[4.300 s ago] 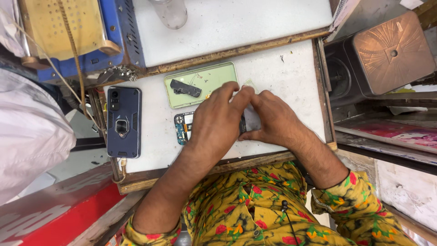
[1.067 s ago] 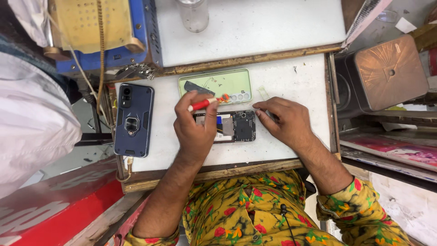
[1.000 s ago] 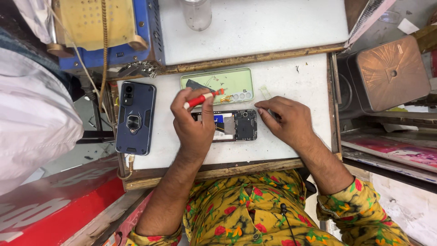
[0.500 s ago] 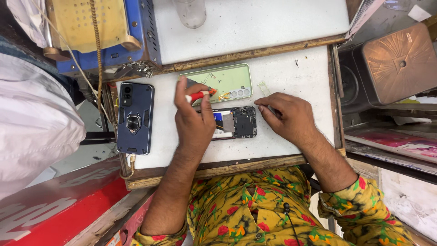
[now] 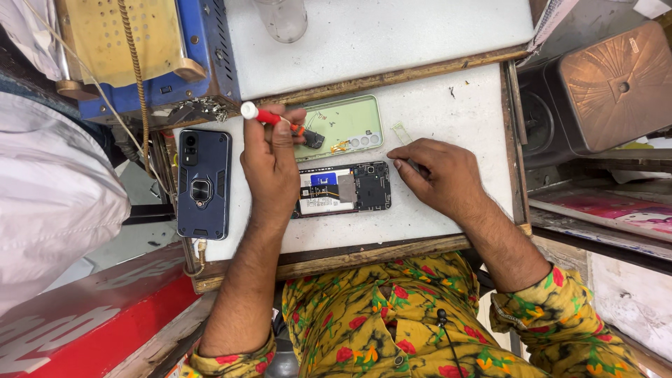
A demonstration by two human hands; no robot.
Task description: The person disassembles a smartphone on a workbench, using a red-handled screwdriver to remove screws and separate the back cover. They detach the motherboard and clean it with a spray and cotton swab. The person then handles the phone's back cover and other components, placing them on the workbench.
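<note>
An opened phone lies face down on the white work surface, its board and battery showing. My left hand rests on the phone's left end and grips a red-handled screwdriver, whose tip points at a small dark part on the pale green back cover. My right hand lies just right of the phone, fingers curled, fingertips by its right end; whether it holds anything I cannot tell.
A second phone in a dark blue rugged case lies at the left. A blue and yellow machine stands at the back left, a clear bottle behind, a copper-coloured box at the right. A person's pale sleeve is at the far left.
My left hand swung the screwdriver so its handle now points left and its tip meets the dark part on the green cover. My right hand drew slightly away from the phone.
</note>
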